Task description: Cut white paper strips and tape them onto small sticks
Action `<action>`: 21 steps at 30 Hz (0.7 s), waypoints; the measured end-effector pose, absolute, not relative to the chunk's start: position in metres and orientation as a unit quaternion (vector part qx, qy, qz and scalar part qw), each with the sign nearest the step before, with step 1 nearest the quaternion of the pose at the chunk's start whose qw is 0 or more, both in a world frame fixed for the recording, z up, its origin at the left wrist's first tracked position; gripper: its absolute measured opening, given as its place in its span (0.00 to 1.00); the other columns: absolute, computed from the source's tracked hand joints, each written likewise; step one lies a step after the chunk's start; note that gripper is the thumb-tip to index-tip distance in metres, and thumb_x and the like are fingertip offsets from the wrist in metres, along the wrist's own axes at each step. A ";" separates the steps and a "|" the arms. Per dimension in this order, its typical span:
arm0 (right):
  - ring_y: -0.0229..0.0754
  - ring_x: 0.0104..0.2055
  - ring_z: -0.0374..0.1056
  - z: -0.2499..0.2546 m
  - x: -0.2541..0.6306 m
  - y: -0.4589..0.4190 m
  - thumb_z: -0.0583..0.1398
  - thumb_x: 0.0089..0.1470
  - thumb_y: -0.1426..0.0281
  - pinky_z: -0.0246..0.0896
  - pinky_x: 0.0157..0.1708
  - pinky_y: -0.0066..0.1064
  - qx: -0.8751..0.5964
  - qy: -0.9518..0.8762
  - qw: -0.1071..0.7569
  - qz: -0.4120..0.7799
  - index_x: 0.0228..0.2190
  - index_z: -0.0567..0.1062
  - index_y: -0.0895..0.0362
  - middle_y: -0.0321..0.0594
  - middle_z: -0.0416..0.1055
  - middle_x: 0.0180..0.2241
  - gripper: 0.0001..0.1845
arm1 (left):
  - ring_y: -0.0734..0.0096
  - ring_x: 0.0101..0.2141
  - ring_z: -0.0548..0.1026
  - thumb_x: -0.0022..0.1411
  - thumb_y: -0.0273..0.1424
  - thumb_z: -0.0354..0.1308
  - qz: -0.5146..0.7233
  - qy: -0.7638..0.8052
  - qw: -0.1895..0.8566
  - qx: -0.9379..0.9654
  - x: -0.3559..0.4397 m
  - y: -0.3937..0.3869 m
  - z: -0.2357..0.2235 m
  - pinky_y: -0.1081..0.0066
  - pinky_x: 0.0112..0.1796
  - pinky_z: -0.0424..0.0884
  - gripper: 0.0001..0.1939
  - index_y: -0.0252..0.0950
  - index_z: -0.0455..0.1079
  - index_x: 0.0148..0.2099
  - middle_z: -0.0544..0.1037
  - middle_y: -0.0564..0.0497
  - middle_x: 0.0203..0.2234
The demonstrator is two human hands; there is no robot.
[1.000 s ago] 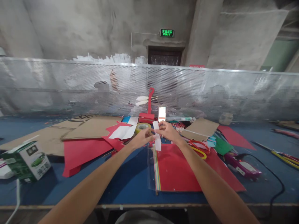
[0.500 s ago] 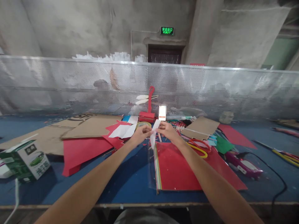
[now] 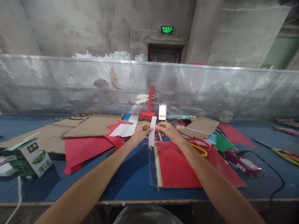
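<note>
A narrow white paper strip is held upright between my hands, above the middle of the table. My left hand pinches its left edge with fingers closed. From the other side, the closed fingertips of my right hand meet the strip's right edge. Just left of my left hand lies a larger folded sheet of white paper. Partly hidden behind the left fingers is a roll of tape. Below my right hand rests a stack of red paper in a clear sleeve.
Scissors with red and yellow handles lie by my right forearm. Flat cardboard and red paper spread leftward, near a green-and-white box. A red paper-covered model and lit phone stand behind. A purple device trails a cable.
The paper strip has turned from a bent, slanted position to a straighter, more upright one with its face toward me. Both hands stay in nearly the same place.
</note>
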State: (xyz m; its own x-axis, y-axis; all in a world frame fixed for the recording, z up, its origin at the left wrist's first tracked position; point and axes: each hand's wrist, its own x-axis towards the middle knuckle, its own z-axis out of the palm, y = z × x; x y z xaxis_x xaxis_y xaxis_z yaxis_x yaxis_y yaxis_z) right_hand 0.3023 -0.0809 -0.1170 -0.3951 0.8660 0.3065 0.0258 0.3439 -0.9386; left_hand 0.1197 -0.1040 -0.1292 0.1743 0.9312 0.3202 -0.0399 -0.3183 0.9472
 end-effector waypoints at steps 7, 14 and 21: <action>0.31 0.19 0.59 -0.116 0.302 -0.082 0.62 0.48 0.63 0.53 0.17 0.21 -0.347 -0.704 0.431 0.444 0.30 0.77 0.62 0.36 0.70 0.22 0.13 | 0.73 0.27 0.74 0.48 0.40 0.68 0.526 0.345 0.483 0.609 0.120 -0.101 -0.131 0.72 0.32 0.70 0.19 0.33 0.68 0.35 0.77 0.51 0.25; 0.31 0.19 0.59 -0.116 0.303 -0.081 0.62 0.48 0.65 0.53 0.17 0.21 -0.349 -0.717 0.426 0.427 0.29 0.79 0.62 0.37 0.70 0.20 0.12 | 0.73 0.26 0.73 0.51 0.41 0.66 0.512 0.340 0.503 0.607 0.121 -0.103 -0.131 0.71 0.33 0.71 0.17 0.34 0.69 0.35 0.76 0.52 0.25; 0.30 0.18 0.58 -0.112 0.304 -0.085 0.61 0.48 0.65 0.51 0.16 0.22 -0.347 -0.739 0.423 0.393 0.28 0.79 0.61 0.36 0.71 0.21 0.12 | 0.76 0.25 0.70 0.53 0.42 0.64 0.507 0.351 0.487 0.619 0.120 -0.104 -0.132 0.74 0.30 0.67 0.16 0.33 0.70 0.35 0.72 0.53 0.25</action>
State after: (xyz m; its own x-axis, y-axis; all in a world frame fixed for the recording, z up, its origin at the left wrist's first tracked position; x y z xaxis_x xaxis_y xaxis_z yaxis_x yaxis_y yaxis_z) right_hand 0.3037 -0.0855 -0.1116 -0.4020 0.8452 0.3522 0.1808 0.4503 -0.8744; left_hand 0.1203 -0.1042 -0.1317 0.2404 0.9281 0.2845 -0.0594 -0.2785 0.9586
